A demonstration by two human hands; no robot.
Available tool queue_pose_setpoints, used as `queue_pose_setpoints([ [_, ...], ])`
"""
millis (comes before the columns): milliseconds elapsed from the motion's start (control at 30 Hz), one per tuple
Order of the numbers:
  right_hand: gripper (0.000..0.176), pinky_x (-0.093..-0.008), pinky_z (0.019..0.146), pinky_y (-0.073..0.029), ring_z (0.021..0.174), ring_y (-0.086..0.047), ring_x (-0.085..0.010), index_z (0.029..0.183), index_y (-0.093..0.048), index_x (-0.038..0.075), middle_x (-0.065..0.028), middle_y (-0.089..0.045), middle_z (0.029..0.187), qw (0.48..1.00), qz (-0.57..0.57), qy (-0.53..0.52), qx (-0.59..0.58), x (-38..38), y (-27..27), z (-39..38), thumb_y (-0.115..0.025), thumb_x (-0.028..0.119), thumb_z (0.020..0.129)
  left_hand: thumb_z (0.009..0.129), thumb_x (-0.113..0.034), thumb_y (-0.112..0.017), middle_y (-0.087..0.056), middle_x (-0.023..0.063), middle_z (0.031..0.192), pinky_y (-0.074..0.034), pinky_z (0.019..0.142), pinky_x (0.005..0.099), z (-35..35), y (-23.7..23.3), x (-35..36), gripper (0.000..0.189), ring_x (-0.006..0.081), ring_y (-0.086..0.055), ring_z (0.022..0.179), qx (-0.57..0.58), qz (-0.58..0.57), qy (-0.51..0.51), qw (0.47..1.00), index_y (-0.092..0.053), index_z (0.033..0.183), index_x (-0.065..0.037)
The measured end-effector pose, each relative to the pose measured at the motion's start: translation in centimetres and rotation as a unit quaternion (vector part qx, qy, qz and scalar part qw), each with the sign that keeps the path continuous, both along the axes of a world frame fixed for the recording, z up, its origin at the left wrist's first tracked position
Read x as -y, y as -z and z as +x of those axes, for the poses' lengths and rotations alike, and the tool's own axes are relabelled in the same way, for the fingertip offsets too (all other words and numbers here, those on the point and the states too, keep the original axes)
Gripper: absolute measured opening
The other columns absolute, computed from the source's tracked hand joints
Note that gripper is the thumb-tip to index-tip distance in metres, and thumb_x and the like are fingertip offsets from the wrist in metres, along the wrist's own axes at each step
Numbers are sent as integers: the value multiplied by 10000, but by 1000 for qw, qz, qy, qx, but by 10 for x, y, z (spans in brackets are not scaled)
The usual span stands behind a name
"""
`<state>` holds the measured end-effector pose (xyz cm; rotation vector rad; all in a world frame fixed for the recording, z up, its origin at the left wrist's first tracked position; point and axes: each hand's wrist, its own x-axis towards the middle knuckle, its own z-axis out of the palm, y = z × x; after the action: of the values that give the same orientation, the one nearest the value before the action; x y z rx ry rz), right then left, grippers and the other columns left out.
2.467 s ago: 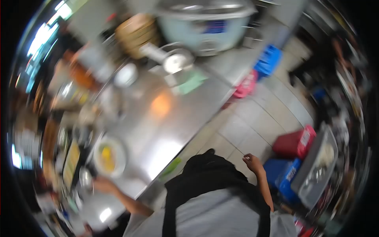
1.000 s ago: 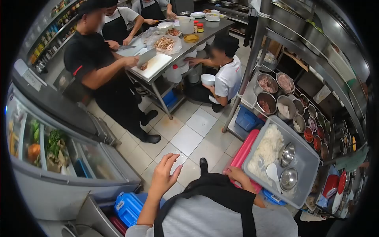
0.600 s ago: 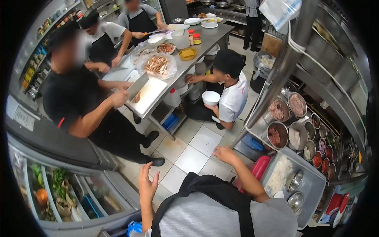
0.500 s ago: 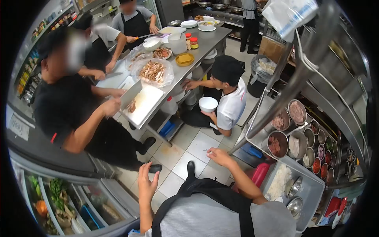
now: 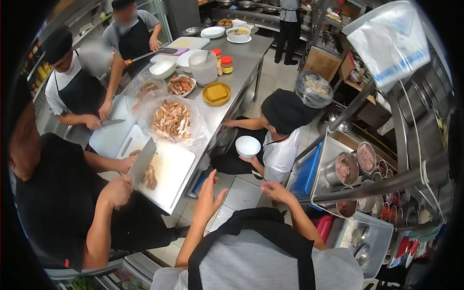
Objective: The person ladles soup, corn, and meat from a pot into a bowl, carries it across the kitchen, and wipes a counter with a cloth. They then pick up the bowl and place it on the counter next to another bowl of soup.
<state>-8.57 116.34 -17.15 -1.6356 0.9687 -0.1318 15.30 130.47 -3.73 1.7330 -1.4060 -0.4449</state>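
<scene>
My left hand point(image 5: 210, 198) is raised before my chest, thumb and fingers apart, holding nothing. Opposite it, my right hand point(image 5: 275, 191) has bent fingers, with nothing visible in it. Neither hand touches anything. Nearest to them, beyond the fingers, a crouching person holds a white bowl point(image 5: 247, 146). To the left, a co-worker grips a cleaver point(image 5: 144, 162) over meat pieces point(image 5: 151, 178) on a white cutting board point(image 5: 175, 164). A plastic bag of sliced meat point(image 5: 171, 119) lies behind that board.
The steel table point(image 5: 241, 63) carries a yellow dish point(image 5: 217, 93), red-lidded jars point(image 5: 226, 65) and a plastic container point(image 5: 203, 67). Another co-worker holds a knife point(image 5: 112, 122). On the right are a metal rack post point(image 5: 355, 108), bowls of meat point(image 5: 342, 167) and a grey tub point(image 5: 382, 237).
The view has moved forward, closer to the table and the crouching person. My left hand has risen, while my right hand's fingers have bent more. The hanging plastic bag appears larger.
</scene>
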Motion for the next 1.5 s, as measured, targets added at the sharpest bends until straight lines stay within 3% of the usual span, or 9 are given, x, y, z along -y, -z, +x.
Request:
queue_pose_setpoints([
  [167,541,-303,695,-440,855,-511,-165,1243,-356,74,-80,-562,986,990,83,83,83,56,-57,74,-584,313,814,700,-75,-661,-489,174,1050,-404,818,356,5,9,64,651,299,-480,983,-2,-58,-6,998,-334,1259,-11],
  [333,749,-299,695,-447,861,-485,-158,1334,-181,106,-81,-464,1127,985,78,127,86,130,-81,143,-623,351,781,723,-64,-616,-502,138,968,-417,776,365,18,22,115,179,304,-496,928,45,-64,16,997,-593,898,-36],
  [400,769,-277,677,-452,826,-483,-163,1335,-189,103,-96,-406,1174,975,116,127,137,170,-98,172,-641,352,764,728,-62,-617,-516,126,948,-433,738,344,27,32,134,169,285,-520,894,51,-42,15,998,-595,892,-29],
  [467,654,-281,660,-454,815,-491,-158,1295,-283,85,-92,-445,1083,944,164,153,243,228,-78,208,-625,290,776,746,-56,-602,-532,107,855,-452,593,315,33,41,163,175,245,-565,720,44,-45,1,998,-588,918,-26],
  [700,344,-330,689,-470,821,-528,-195,1135,-432,44,-84,-509,949,818,261,343,380,401,-70,314,-530,160,826,749,-99,-590,-547,123,801,-454,588,380,68,65,282,138,311,-563,696,123,42,-119,984,-553,869,-43],
  [833,238,-276,608,-480,724,-551,-185,1030,-480,5,-100,-536,882,775,234,420,411,476,-48,352,-484,113,818,760,-147,-601,-553,109,722,-454,535,390,86,80,314,128,331,-553,594,154,50,-140,977,-527,784,-45],
  [1133,293,-309,708,-490,820,-581,-237,1113,-436,-8,-139,-543,948,695,236,497,462,611,-28,408,-456,98,841,721,-189,-650,-510,81,635,-433,407,319,91,104,321,173,254,-543,484,273,29,-173,946,-530,726,-65],
  [1267,307,-333,747,-477,832,-584,-257,1126,-432,8,-146,-539,979,688,247,494,472,667,-28,435,-480,108,839,676,-143,-637,-541,82,665,-457,463,307,95,104,317,157,242,-552,522,197,51,-183,962,-554,776,-55],
  [1500,541,-346,772,-471,942,-548,-279,1313,-226,41,-180,-459,1143,717,222,464,471,736,-13,469,-494,126,852,612,-112,-628,-569,78,707,-474,529,285,100,103,322,253,226,-561,590,118,70,-173,975,-580,851,-41],
])
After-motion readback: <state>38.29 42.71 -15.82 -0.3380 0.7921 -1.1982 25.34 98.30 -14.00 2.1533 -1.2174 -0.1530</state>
